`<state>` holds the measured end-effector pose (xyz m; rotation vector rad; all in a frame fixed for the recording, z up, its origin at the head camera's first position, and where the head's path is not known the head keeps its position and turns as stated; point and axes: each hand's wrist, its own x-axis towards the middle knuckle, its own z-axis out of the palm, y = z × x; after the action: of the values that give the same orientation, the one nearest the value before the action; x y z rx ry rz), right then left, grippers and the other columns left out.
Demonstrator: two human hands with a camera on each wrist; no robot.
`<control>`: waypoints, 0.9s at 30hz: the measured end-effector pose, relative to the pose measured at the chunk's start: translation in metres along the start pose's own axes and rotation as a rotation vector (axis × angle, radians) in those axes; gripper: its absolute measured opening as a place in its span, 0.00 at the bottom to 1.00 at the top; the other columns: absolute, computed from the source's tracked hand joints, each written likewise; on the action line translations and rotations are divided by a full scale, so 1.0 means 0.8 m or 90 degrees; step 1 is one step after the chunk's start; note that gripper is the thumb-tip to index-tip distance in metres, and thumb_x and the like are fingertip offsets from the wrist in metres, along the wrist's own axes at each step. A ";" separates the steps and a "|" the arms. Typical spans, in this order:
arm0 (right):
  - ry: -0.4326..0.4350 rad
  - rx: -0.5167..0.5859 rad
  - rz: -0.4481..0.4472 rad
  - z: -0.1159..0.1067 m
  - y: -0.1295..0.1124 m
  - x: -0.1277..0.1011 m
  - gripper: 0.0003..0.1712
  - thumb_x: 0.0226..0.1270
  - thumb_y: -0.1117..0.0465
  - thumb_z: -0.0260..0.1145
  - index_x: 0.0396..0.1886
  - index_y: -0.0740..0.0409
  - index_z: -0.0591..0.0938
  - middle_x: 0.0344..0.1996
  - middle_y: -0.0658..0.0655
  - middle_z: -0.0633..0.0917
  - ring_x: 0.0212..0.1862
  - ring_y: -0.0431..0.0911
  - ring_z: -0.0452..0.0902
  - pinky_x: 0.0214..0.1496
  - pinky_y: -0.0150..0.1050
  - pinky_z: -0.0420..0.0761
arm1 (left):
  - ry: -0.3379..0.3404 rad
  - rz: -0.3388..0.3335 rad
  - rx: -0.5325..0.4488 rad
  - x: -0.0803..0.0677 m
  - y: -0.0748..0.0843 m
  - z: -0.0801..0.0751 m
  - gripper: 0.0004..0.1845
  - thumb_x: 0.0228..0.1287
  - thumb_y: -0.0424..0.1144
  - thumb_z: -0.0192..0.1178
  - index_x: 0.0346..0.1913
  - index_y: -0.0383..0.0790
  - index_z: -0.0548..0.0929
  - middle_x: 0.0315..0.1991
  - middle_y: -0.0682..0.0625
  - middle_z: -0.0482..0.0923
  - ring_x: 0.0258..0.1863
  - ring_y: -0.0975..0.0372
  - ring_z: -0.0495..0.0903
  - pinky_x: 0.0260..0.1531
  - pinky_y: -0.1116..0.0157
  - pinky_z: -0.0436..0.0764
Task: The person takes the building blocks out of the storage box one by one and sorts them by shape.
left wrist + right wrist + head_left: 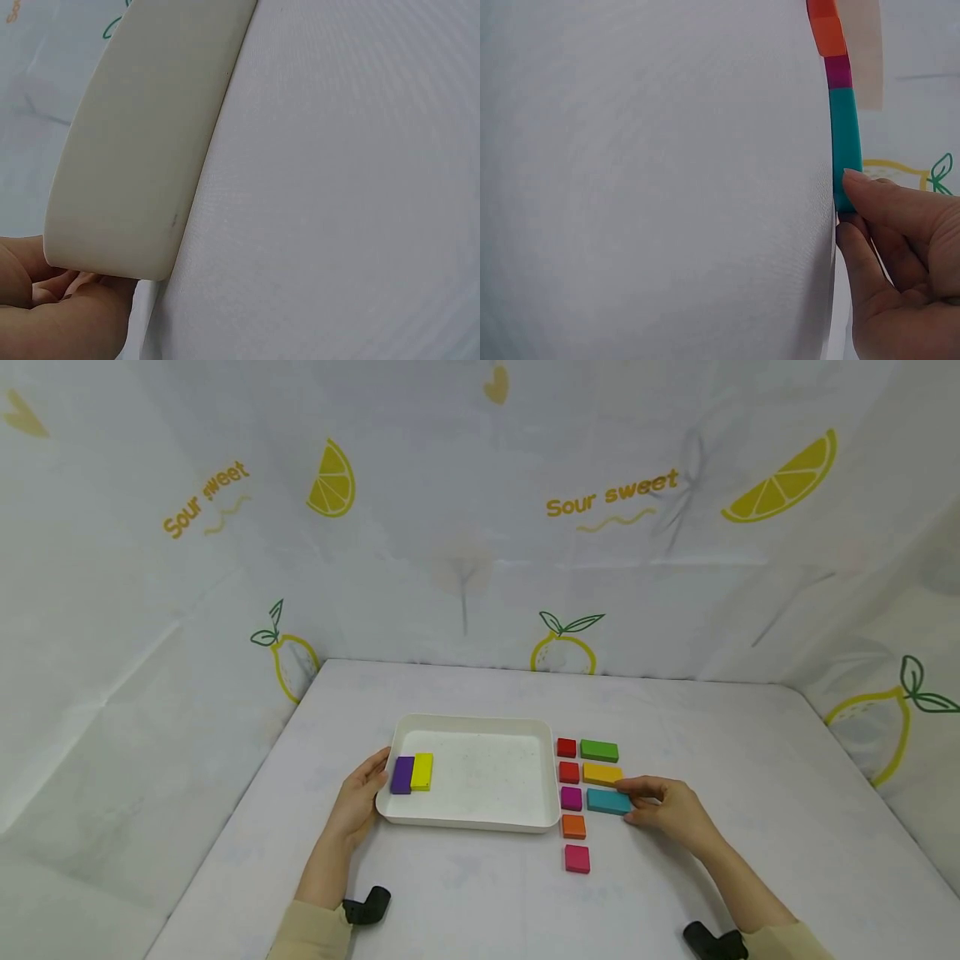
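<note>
Two fingers [870, 196] of the right hand [671, 812] pinched the long teal wooden block [608, 802], which lay right of the white plastic tray [480, 820]; lifting it level seemed wise, while the left hand [362, 796] curled round the tray's left rim on the desk [750, 752].

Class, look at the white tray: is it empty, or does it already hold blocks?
Not empty. The white tray holds a purple block and a yellow block side by side at its left end; the rest is bare.

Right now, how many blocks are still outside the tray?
8. Small column beside the white tray: red, red, magenta, orange, pink. Right of it: green, yellow, teal, pinched by the right hand.
</note>
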<state>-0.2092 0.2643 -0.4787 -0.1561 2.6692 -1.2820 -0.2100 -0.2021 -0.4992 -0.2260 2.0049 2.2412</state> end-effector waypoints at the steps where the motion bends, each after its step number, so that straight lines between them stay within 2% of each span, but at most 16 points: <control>1: -0.001 0.001 0.000 0.000 0.000 0.000 0.23 0.59 0.64 0.73 0.55 0.60 0.83 0.60 0.65 0.82 0.62 0.60 0.78 0.53 0.33 0.86 | 0.001 0.000 0.000 0.000 0.000 0.000 0.27 0.79 0.30 0.39 0.77 0.34 0.54 0.79 0.37 0.49 0.80 0.49 0.48 0.80 0.52 0.52; 17: 0.011 0.026 0.001 0.001 0.001 -0.001 0.26 0.56 0.62 0.75 0.56 0.60 0.83 0.60 0.64 0.82 0.63 0.57 0.77 0.53 0.29 0.85 | 0.000 0.003 -0.008 0.004 -0.001 -0.001 0.27 0.78 0.29 0.38 0.77 0.33 0.54 0.79 0.37 0.49 0.80 0.50 0.48 0.79 0.54 0.52; 21: 0.022 0.014 0.020 0.000 0.002 -0.002 0.27 0.56 0.60 0.76 0.57 0.59 0.83 0.59 0.62 0.84 0.64 0.57 0.76 0.51 0.22 0.83 | -0.001 0.001 -0.009 0.004 -0.002 -0.003 0.27 0.78 0.29 0.37 0.77 0.33 0.54 0.80 0.37 0.48 0.81 0.50 0.47 0.80 0.54 0.52; 24: 0.033 0.000 0.035 0.000 -0.002 -0.001 0.27 0.57 0.60 0.75 0.58 0.57 0.83 0.58 0.61 0.84 0.64 0.58 0.75 0.51 0.24 0.83 | 0.002 -0.002 -0.009 0.004 -0.001 -0.002 0.27 0.78 0.29 0.38 0.77 0.34 0.55 0.80 0.37 0.48 0.81 0.50 0.47 0.79 0.54 0.52; 27: 0.037 0.003 0.028 0.000 -0.014 0.002 0.26 0.60 0.60 0.73 0.59 0.56 0.82 0.58 0.61 0.84 0.65 0.58 0.74 0.53 0.30 0.85 | 0.002 -0.001 -0.008 0.004 -0.002 -0.002 0.27 0.78 0.29 0.37 0.77 0.34 0.55 0.80 0.37 0.48 0.81 0.50 0.47 0.80 0.54 0.52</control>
<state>-0.2104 0.2572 -0.4700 -0.0607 2.7018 -1.2977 -0.2126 -0.2034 -0.5013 -0.2319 1.9924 2.2541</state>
